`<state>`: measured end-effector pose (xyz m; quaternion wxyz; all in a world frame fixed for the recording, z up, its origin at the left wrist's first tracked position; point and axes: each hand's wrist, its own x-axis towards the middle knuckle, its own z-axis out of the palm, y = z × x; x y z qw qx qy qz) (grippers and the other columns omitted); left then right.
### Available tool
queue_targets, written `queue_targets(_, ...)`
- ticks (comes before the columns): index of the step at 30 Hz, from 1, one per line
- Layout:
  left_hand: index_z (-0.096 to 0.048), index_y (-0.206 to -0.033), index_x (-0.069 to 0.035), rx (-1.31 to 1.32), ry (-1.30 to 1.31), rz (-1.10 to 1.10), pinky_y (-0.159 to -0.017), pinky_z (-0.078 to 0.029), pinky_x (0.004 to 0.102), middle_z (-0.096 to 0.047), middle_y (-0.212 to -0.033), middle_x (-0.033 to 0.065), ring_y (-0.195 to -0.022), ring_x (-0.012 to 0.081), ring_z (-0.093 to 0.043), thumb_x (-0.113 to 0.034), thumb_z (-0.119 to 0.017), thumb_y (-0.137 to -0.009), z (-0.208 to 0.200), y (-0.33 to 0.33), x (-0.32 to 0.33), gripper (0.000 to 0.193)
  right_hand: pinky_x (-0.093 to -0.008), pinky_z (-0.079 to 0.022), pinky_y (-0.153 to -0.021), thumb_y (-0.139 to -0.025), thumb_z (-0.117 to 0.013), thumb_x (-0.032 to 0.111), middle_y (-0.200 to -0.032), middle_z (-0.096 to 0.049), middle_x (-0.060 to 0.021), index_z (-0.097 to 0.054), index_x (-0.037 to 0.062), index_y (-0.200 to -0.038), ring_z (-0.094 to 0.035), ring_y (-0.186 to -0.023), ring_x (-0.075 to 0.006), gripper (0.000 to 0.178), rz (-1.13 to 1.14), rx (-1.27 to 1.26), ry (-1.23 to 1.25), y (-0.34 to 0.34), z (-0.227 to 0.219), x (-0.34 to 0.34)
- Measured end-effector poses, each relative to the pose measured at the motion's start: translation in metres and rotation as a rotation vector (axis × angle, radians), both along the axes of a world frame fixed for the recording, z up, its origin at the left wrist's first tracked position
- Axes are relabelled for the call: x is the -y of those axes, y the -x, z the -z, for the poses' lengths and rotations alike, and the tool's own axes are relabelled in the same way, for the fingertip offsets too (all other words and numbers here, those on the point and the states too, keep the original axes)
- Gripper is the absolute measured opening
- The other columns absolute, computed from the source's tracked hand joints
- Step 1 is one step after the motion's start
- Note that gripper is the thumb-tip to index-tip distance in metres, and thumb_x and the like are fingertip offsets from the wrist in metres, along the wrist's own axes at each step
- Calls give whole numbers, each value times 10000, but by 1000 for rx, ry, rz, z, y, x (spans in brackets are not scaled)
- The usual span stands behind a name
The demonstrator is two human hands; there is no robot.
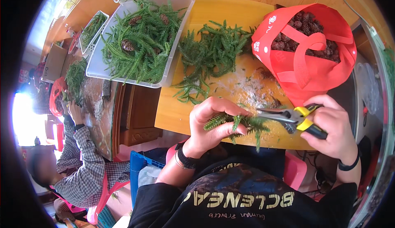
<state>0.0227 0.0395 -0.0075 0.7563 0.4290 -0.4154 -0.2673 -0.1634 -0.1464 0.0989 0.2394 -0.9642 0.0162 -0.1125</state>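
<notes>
Between the thumb and fingers of my left hand (210, 123) is a green pine sprig (258, 125), likely artificial, its needles hanging past the fingertips. My right hand (335, 129) is closed round pliers (305, 125) with yellow and black handles. Their metal jaws point left and reach the sprig beside my left fingertips; whether they grip it I cannot tell. Beyond my hands lies a heap of loose green sprigs (218, 49) on the yellow table (173, 114). Whitish crumbs (255, 92) are scattered in front of the heap. A dark piece under the pliers is partly hidden.
A red bag (296, 81) full of pine cones (306, 24) stands at the right. At the left, a clear plastic bin (166, 77) holds sprigs and several cones. Another person (84, 166) works with greenery at a side table (101, 133). A blue crate (140, 166) stands near my left arm.
</notes>
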Motion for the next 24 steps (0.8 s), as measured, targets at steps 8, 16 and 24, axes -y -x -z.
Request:
queue_targets(8, -500, -848, -74, -279, 29, 210, -614, -507, 315, -642, -755, 156, -693, 233, -629, -270, -786, -694, -5, 5, 5, 379, -392, -470, -697, -567, -727, 55, -710, -554, -121, -516, 2, -661, -582, -882, -351, 237, -86, 76, 55, -11, 19, 18)
queue_targets(16, -497, -852, -37, -503, 128, 534, -599, -489, 284, -629, -791, 148, -708, 214, -632, -239, -772, -726, 6, 5, 9, 363, -380, -478, -674, -562, -737, 85, -716, -562, -100, -508, 12, -628, -584, -889, -327, 248, -244, 63, 16, -16, 24, 16)
queue_targets(24, -484, -824, -50, -595, 191, 673, -508, -450, 292, -601, -685, 140, -630, 253, -624, -254, -774, -717, 9, 9, 9, 370, -378, -473, -657, -533, -718, 49, -699, -538, -89, -486, 29, -602, -584, -886, -321, 243, -241, 107, 1, -14, 29, 6)
